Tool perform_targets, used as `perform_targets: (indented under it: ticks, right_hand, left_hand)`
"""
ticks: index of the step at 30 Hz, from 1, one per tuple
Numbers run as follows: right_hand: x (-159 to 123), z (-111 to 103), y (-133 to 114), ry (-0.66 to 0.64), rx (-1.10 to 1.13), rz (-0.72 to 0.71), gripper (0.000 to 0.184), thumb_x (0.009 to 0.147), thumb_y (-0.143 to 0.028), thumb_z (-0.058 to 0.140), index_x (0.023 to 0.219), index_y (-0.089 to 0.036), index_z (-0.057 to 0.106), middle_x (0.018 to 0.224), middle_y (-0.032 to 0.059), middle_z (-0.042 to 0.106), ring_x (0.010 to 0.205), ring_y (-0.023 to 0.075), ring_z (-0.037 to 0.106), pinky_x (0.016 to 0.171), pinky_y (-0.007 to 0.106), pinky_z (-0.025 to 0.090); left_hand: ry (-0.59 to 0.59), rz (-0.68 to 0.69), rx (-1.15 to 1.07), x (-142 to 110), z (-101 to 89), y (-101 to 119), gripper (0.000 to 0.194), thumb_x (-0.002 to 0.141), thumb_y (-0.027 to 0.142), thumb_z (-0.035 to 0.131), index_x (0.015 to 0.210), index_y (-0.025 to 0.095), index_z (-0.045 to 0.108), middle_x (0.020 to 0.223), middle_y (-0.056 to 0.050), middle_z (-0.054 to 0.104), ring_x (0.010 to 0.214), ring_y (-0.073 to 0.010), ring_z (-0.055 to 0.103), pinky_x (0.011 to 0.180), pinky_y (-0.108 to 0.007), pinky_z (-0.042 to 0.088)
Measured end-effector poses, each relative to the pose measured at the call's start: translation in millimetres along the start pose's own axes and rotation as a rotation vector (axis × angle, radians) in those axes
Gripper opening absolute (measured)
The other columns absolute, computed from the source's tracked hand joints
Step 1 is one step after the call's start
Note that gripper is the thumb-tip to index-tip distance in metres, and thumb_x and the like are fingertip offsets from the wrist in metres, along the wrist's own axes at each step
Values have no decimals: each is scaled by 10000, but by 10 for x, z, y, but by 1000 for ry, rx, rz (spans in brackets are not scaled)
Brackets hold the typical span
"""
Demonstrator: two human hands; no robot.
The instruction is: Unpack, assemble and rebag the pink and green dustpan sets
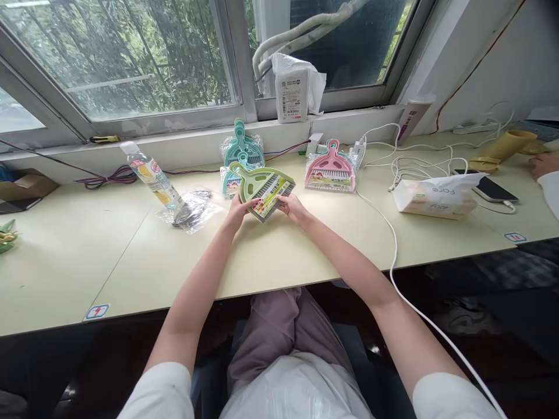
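A green mini dustpan and brush set (262, 187) with a printed label is held a little above the pale desk (279, 256). My left hand (237, 210) grips its lower left edge. My right hand (292, 207) grips its lower right edge. Behind it, a teal set (241, 152) in clear wrap lies near the window sill. A pink set (331, 169) in clear wrap lies to the right. An empty clear plastic wrapper (192, 210) lies left of my left hand.
A water bottle (152, 176) leans at the left. A tissue pack (432, 195), white cables (395, 233), a phone (489, 187) and a yellow hair dryer (506, 148) lie to the right. Another person's hand (541, 164) shows at the right edge. A white package (292, 90) stands on the sill.
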State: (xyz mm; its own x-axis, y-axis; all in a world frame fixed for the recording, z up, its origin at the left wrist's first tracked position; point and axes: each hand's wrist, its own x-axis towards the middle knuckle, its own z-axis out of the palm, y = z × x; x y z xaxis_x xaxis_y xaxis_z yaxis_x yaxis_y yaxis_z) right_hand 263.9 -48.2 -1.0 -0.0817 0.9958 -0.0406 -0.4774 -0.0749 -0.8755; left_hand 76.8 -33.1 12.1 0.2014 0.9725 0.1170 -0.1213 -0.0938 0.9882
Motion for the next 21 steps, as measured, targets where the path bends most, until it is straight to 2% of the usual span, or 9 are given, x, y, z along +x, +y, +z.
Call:
perform_targets:
  ticks: [4, 8, 12, 21]
  right_hand:
    - [-14, 28, -22, -8, 17, 22, 146, 894, -102, 458, 978, -185, 545, 970, 41, 720, 910, 144, 694, 909, 329, 569]
    - [-23, 29, -33, -53, 21, 14, 173, 882, -127, 492, 1034, -196, 539, 1002, 36, 716, 945, 149, 689, 914, 336, 567]
    - [-38, 21, -18, -117, -15, 18, 148, 884, -186, 542, 1031, -192, 531, 1014, 45, 718, 913, 158, 697, 911, 371, 569]
    - [-40, -2, -25, -43, -68, 25, 115, 858, -112, 572, 951, -174, 541, 944, 56, 728, 851, 157, 711, 909, 376, 566]
  left_hand:
    - [25, 5, -17, 2, 4, -5, 656, 598, 279, 805, 1193, 193, 540, 1149, -96, 660, 1049, -276, 649, 853, -391, 559]
    - [59, 10, -54, -9, 26, 18, 697, 593, 262, 809, 1229, 197, 530, 1149, -97, 663, 1062, -274, 643, 900, -398, 546]
    - [41, 21, -74, -19, 36, 26, 734, 598, 260, 810, 1265, 197, 510, 1164, -101, 660, 1078, -273, 639, 918, -396, 540]
    - [0, -3, -58, -19, 18, 4, 765, 602, 270, 813, 1286, 218, 476, 1164, -93, 652, 1037, -258, 646, 868, -384, 545]
